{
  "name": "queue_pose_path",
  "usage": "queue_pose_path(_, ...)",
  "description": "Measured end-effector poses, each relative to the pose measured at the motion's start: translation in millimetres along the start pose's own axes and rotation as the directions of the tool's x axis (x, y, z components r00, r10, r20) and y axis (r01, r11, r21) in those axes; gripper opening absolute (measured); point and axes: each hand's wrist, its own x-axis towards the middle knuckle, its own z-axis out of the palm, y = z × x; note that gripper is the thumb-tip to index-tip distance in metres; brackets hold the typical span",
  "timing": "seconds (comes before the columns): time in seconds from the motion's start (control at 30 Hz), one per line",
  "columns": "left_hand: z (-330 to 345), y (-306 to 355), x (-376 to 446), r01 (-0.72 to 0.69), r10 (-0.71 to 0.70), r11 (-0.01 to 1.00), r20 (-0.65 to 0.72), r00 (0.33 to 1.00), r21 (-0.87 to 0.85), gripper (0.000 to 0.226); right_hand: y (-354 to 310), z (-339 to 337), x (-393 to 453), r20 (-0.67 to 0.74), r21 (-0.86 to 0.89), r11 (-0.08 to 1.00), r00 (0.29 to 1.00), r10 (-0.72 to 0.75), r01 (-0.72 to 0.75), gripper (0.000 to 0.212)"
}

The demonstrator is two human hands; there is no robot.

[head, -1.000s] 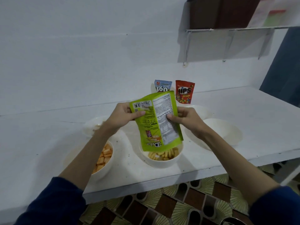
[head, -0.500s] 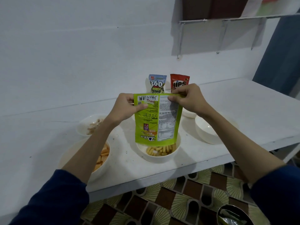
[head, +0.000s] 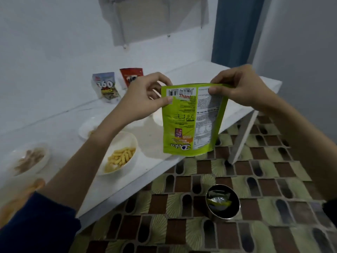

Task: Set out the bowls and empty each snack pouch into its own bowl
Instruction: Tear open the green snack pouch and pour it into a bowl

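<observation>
Overhead, I see my left hand (head: 144,99) and right hand (head: 238,86) pinching the green pouch (head: 191,121) upside down past the white table (head: 54,128) edge, above patterned floor (head: 255,179).

A white counter (head: 164,172) runs along a plain white wall (head: 54,42); its front edge overhangs a tiled floor (head: 209,234) patterned in brown rectangles and pale green fan shapes; a white slanted support leg (head: 242,136) drops from the counter's far end to the floor; above the counter, a white bracketed shelf (head: 156,17) is fixed to the wall; beyond the counter's far end stands a dark blue panel (head: 235,28) beside a grey wall (head: 300,42); the light is dim and cool, with soft shadows.
</observation>
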Motion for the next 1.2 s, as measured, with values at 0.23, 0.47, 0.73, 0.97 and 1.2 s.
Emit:
queue_pose_path(0.23, 185, -2, 31, 0.08, -0.073, 0.996, 0.205, 0.976, -0.027, 0.021, 138, -69, -81, 0.084, -0.144, 0.97, 0.974, 0.209, -0.196, 0.007)
queue_pose_path(0.47, 339, -70, 32, 0.236, -0.251, 0.968, 0.281, 0.926, 0.088, 0.013, 302, -33, -123, 0.287, -0.251, 0.912, 0.875, 0.39, -0.324, 0.003)
queue_pose_path(0.73, 478, -221, -5, 0.423, -0.471, 0.882, 0.401, 0.786, 0.206, 0.023, 457, 86, -177, 0.494, -0.315, 0.863, 0.709, 0.504, -0.394, 0.015)
queue_pose_path(0.97, 585, -352, -62, 0.474, -0.545, 0.838, 0.39, 0.742, 0.27, 0.013, 584, 208, -241, 0.534, -0.374, 0.826, 0.631, 0.563, -0.421, 0.013)
queue_pose_path(1.2, 646, -431, -109, 0.511, -0.576, 0.817, 0.417, 0.703, 0.268, 0.021, 644, 272, -283, 0.604, -0.397, 0.791, 0.516, 0.607, -0.466, 0.026)
